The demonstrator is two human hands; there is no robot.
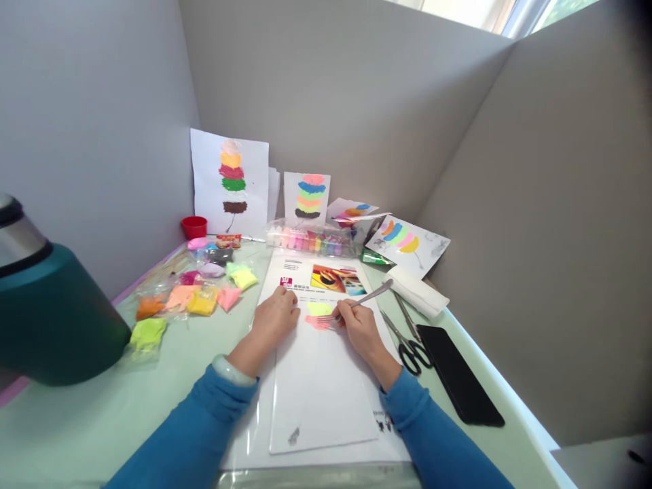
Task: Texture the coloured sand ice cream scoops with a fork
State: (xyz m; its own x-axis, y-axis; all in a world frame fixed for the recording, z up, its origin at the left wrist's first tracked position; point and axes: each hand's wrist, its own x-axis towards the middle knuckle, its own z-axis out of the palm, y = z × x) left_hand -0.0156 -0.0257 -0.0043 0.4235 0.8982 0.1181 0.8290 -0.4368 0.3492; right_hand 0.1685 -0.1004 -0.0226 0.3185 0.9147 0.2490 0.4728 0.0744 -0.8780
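A white sheet of paper (326, 401) lies before me, with a yellow clay patch (320, 309) and a pink clay patch (318, 322) near its top. My right hand (359, 329) is closed around a metal fork (374, 293), its handle slanting up to the right. The fork's tines touch the pink clay. My left hand (275, 318) rests at the sheet's left edge, fingers loosely bent, thumb and forefinger apart, with nothing visible in it. Under the sheet is a printed paper pack (300, 275).
Bagged coloured clay (202, 301) and a large green bottle (56, 312) stand left. Scissors (410, 350), a black phone (458, 373) and a white tissue roll (418, 292) lie right. Behind are a bag of clay sticks (310, 239), a red cup (194, 227) and propped pictures (206, 180).
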